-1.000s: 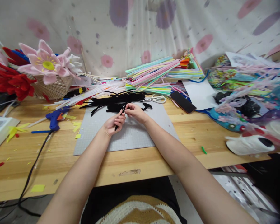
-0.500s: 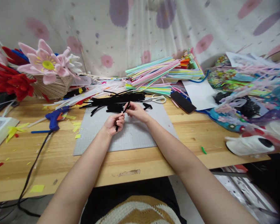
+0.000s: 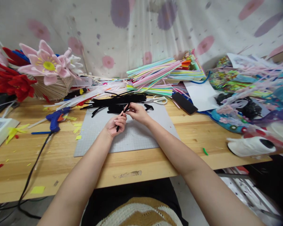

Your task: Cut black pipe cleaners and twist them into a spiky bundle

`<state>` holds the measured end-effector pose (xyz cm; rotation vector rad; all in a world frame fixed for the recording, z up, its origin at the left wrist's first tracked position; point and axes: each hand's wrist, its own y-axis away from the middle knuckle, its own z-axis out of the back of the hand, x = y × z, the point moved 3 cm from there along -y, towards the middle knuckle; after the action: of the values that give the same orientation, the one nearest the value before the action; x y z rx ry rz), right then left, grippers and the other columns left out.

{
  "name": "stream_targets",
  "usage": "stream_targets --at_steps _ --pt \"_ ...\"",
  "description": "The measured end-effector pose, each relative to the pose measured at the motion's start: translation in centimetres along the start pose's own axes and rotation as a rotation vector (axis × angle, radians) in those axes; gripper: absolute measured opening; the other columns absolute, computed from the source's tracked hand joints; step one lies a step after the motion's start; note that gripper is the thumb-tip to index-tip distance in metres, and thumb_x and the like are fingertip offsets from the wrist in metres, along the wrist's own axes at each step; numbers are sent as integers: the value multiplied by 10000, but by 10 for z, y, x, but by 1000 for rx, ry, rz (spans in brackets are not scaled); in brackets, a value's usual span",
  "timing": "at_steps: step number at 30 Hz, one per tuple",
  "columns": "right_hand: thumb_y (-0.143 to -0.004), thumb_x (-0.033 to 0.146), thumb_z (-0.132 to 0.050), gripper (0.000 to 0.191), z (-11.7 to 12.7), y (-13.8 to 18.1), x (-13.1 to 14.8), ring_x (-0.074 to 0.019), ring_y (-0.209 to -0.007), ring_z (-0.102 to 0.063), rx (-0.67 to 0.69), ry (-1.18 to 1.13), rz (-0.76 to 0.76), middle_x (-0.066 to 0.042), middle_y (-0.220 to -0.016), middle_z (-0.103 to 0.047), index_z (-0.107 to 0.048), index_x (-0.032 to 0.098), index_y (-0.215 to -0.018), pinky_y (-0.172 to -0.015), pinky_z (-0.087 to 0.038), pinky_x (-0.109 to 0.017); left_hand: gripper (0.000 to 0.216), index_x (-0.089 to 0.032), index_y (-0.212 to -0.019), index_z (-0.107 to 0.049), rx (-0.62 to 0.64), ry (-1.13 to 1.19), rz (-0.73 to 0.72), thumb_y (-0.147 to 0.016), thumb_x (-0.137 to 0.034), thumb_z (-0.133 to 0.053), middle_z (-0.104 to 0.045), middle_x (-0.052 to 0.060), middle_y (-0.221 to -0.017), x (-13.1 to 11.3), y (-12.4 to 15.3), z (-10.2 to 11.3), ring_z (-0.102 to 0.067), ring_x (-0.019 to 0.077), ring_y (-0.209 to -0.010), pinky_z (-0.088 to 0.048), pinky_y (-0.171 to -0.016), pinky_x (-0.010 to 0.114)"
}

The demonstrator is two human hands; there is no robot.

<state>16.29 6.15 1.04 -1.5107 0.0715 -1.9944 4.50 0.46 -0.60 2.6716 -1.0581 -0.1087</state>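
Observation:
A short black pipe cleaner (image 3: 118,128) passes through my left hand (image 3: 116,124), whose fingers are wrapped round it. Its lower end sticks out below the palm, its upper end slants up past the fingers. My right hand (image 3: 138,112) pinches the same piece near its upper part, fingertips touching or almost touching the left ones. Both hands are over the grey cutting mat (image 3: 136,138). Just beyond them lies a pile of black pipe cleaners (image 3: 118,99), long ones behind and shorter cut ones in front. A small bent black piece (image 3: 149,107) rests right of my right hand.
Scissors (image 3: 159,100) and a phone (image 3: 184,103) lie behind and right. Pastel pipe cleaners (image 3: 155,73) are heaped at the back. Left stand a blue glue gun (image 3: 54,121) with its cable and fuzzy flowers (image 3: 46,64). A white thread spool (image 3: 250,146) lies at right.
My left fingers have closed further round the black pipe cleaner. My right hand has shifted slightly, and the piece's upper end slants between the two hands. The rest stays put.

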Motion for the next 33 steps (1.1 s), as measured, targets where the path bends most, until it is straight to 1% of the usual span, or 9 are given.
stream_targets --at_steps 2,5,10,14,17,21,28,31,33 --pt "-717 236 -592 140 -1 -1 -4 -67 -525 -471 33 -105 -56 5 -728 -559 -586 158 -833 -453 -416 -198 139 -124 -798 -473 23 36 21 -903 -153 -386 -451 -54 -482 1 1 0 -435 -6 -330 -324 -320 16" --pt "-685 279 -628 185 -1 -2 -8 -60 -500 -476 85 -207 -90 11 -698 -569 -582 151 -812 -424 -423 -187 118 -131 -796 -472 34 59 43 -887 -122 -398 -454 -56 -480 3 1 0 -438 -6 -329 -321 -321 10" --pt "-664 322 -654 242 2 -4 -13 -56 -450 -469 170 -268 -150 25 -607 -557 -594 135 -804 -406 -415 -191 112 -133 -797 -470 47 75 50 -880 -104 -401 -451 -59 -477 4 1 0 -436 -8 -325 -320 -320 5" --pt "-671 381 -649 293 1 -3 -13 -71 -458 -470 197 -287 -182 28 -577 -540 -590 138 -824 -422 -399 -209 92 -141 -796 -484 4 48 10 -878 -133 -442 -457 -61 -476 1 1 1 -436 -10 -325 -323 -315 9" --pt "-685 422 -626 298 -1 -3 -12 -67 -463 -438 162 -196 -188 18 -610 -542 -580 146 -787 -440 -367 -219 90 -146 -805 -504 -40 -2 -27 -874 -120 -453 -462 -66 -473 -1 0 2 -436 -12 -326 -323 -313 11" --pt "-729 414 -574 266 1 -5 -3 -75 -553 -407 100 -11 -122 13 -649 -516 -524 155 -699 -515 -332 -221 88 -142 -821 -522 -57 -26 -50 -872 -113 -456 -473 -66 -478 0 0 0 -447 -15 -337 -331 -324 10" --pt "-756 372 -537 248 4 -7 11 -89 -572 -342 130 127 -51 31 -611 -415 -450 168 -644 -546 -281 -235 137 -107 -810 -510 -80 -85 -43 -892 -145 -408 -455 -64 -486 0 1 0 -443 -6 -330 -350 -329 47" --pt "-767 337 -519 215 4 -7 12 -92 -577 -349 127 177 -53 28 -622 -427 -447 169 -654 -559 -289 -236 162 -97 -795 -518 -153 -210 -92 -883 -117 -383 -450 -58 -485 -3 0 -1 -441 2 -341 -352 -334 61" --pt "-777 312 -505 185 4 -7 12 -95 -590 -367 123 229 -49 20 -645 -451 -456 169 -671 -572 -299 -236 151 -98 -766 -533 -239 -383 -164 -857 -103 -413 -445 -56 -471 -5 -2 -2 -425 12 -337 -345 -331 80"
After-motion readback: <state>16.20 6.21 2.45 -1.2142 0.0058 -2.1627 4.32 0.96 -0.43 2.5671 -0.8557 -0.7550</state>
